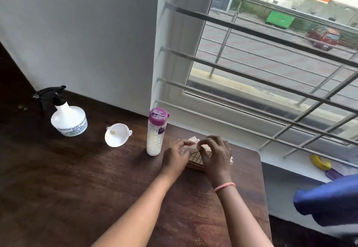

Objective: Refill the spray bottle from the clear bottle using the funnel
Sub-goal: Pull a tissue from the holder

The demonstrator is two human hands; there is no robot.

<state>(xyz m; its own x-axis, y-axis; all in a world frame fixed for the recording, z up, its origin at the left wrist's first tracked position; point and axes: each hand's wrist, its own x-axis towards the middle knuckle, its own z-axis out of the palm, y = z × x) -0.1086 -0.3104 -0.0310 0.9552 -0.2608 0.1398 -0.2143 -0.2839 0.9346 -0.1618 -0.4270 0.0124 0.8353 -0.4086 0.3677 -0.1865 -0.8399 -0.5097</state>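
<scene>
A white spray bottle with a black trigger head stands at the left of the dark wooden table. A white funnel lies on its side to its right. The clear bottle with a purple cap stands upright beside the funnel. Just right of that bottle, my left hand and my right hand rest on a small wooden tissue holder. Both hands pinch the white tissue sticking out of it. Neither hand touches the bottles or the funnel.
A white wall rises behind the table, and a barred window is at the right. The table's right edge is close to my right hand. A blue cloth and a yellow and purple object lie at the far right on the sill.
</scene>
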